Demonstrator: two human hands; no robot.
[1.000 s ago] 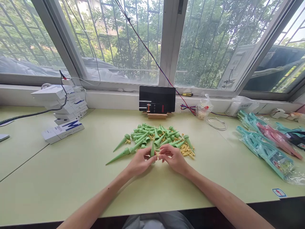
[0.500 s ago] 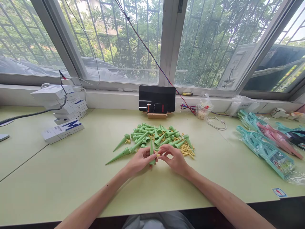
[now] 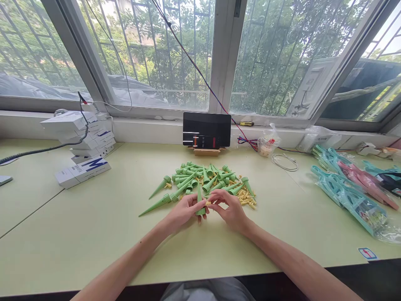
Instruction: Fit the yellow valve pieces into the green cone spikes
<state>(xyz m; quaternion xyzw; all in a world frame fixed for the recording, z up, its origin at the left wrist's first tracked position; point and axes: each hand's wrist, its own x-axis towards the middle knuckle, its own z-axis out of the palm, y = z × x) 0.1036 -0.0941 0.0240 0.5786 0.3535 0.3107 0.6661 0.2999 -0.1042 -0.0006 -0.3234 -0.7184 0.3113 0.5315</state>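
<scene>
My left hand (image 3: 188, 209) is closed around a green plastic plant-watering spike (image 3: 199, 196), its pointed tip upward and its ribbed cap end low. Between the thumb and finger of my right hand (image 3: 230, 211) is a small yellow plastic valve (image 3: 208, 203), pressed against the side of the spike. Fingers cover part of both pieces. Just beyond my hands lies a heap of green spikes (image 3: 188, 173). Loose yellow valves (image 3: 249, 200) are scattered at the heap's right side, and a few sit among the spikes.
White boxes (image 3: 83, 172) are stacked at the left. A black tablet (image 3: 206, 125) and a phone (image 3: 203, 142) stand at the back. A plastic bag (image 3: 268, 142) and a coiled white cable (image 3: 284, 163) lie right of them. Bagged teal hangers (image 3: 347, 196) cover the table's right side.
Both hands stay nearly in place. The fingers of my left hand have shifted slightly under the spike, and the spike's lower end has moved up a little.
</scene>
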